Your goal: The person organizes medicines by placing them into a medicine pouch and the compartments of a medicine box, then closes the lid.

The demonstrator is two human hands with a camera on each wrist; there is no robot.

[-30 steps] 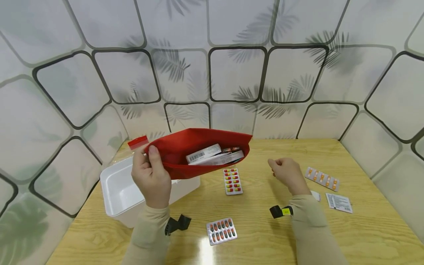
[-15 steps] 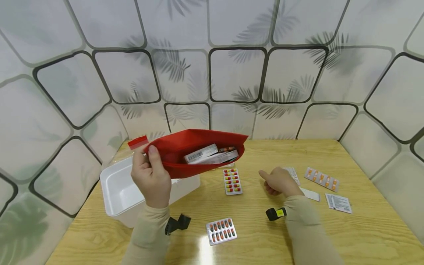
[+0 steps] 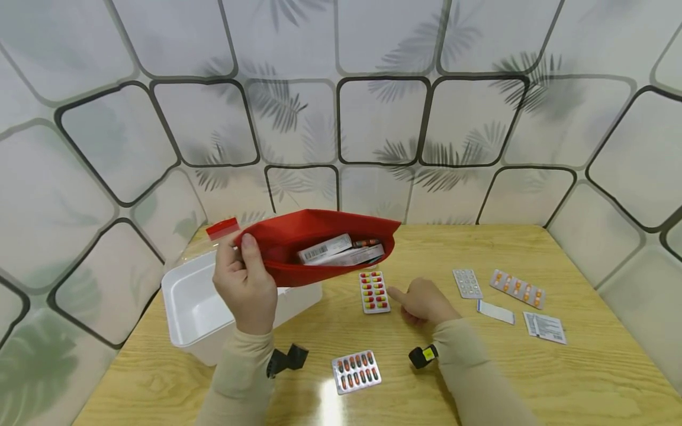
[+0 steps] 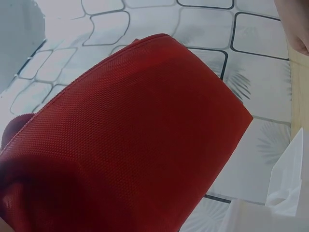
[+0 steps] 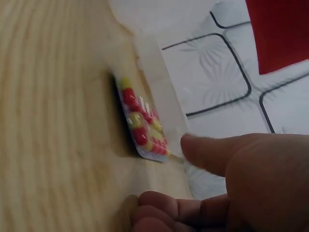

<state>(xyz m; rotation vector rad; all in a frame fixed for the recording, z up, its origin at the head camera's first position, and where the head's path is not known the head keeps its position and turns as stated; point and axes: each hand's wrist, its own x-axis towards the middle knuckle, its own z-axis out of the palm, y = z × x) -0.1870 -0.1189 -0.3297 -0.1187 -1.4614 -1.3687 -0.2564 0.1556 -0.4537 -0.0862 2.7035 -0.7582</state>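
Note:
My left hand (image 3: 247,284) grips the left end of a red zip pouch (image 3: 277,236), thumb over its near rim. The pouch's mouth gapes toward me, and inside lie white medicine boxes (image 3: 326,248) and a strip of dark red capsules (image 3: 366,243). In the left wrist view the pouch's red side fills most of the frame. My right hand (image 3: 423,300) is low over the table, beside a blister pack of red-and-yellow capsules (image 3: 375,292). Its thumb points at the pack's right edge, apart from the bent fingers, with nothing between them, as the right wrist view shows.
A white plastic bin (image 3: 183,296) stands left, partly behind the pouch, with a clear red-topped zip bag (image 3: 222,228) behind it. Another capsule blister pack (image 3: 356,371) lies near the front. On the right are a silver blister pack (image 3: 467,284), an orange-pill blister pack (image 3: 517,289) and sachets (image 3: 545,327).
My right hand has moved left and slightly down, from near the silver blister pack to the red-and-yellow capsule pack, uncovering the silver pack. The left hand and pouch have barely shifted.

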